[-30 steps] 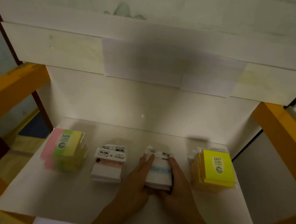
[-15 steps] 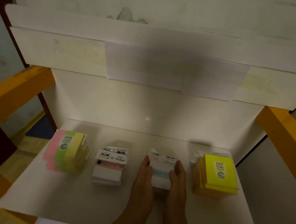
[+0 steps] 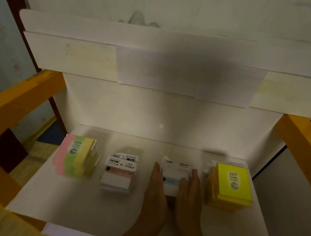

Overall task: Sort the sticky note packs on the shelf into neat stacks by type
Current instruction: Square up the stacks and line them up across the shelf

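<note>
Four stacks of sticky note packs stand in a row on the white shelf (image 3: 80,203). From the left: a pink-green-yellow striped stack (image 3: 76,156) marked 2209, a white stack with a pink band (image 3: 118,173), a white stack with a blue band (image 3: 172,178), and a bright yellow stack (image 3: 231,186) marked 2207. My left hand (image 3: 156,193) lies flat against the left side of the blue-band stack. Against its right side presses my right hand (image 3: 190,196), its thumb over the top pack. Both hands squeeze this stack between them.
Orange frame arms (image 3: 1,120) curve down on both sides of the shelf. A white upper shelf board (image 3: 68,55) overhangs the back. The white back wall (image 3: 161,116) stands just behind the stacks. Bare shelf surface lies in front of the stacks.
Both hands have straightened from angled to parallel along the sides of the blue-band stack, which now looks squarer. The other three stacks have not moved.
</note>
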Action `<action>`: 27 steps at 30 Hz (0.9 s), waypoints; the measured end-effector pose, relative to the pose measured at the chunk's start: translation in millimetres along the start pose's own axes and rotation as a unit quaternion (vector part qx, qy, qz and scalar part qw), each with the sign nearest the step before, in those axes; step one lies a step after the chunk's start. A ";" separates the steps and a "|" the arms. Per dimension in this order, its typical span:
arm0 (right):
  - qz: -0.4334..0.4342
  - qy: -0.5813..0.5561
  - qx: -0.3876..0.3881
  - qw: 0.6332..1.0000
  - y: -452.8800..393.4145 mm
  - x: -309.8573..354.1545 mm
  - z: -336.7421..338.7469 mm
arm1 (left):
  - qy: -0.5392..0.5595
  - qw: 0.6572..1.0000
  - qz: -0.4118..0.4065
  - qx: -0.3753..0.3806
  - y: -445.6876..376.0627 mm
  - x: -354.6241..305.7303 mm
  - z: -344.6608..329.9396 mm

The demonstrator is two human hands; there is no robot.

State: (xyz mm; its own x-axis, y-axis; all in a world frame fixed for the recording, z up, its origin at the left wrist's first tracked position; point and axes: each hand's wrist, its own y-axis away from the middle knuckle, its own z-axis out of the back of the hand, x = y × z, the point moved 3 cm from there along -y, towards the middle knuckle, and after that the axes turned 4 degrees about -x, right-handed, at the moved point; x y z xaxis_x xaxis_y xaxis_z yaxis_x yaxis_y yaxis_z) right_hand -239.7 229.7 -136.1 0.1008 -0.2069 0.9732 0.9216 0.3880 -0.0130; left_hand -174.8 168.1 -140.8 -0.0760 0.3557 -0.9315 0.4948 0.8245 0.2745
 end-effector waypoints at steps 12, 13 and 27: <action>0.231 0.124 0.049 0.964 38.1 35.4 -4.2 | -0.145 0.947 -0.251 -0.141 57.9 -28.2 48.3; 0.238 0.098 0.072 0.964 41.5 37.9 -6.0 | -0.130 0.943 -0.266 -0.154 58.5 -35.1 51.6; 0.252 -0.041 0.176 0.951 68.1 54.7 -59.2 | -0.136 0.939 -0.274 -0.155 24.8 -60.7 134.8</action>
State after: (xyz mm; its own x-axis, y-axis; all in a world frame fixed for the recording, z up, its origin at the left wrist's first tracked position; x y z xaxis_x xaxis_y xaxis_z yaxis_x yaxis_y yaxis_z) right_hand -149.3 191.6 -97.4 0.4537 0.1501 0.8784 0.5801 0.6985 -0.4189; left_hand -41.2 107.6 -109.7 -0.0009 -0.2508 -0.9680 0.1668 0.9544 -0.2475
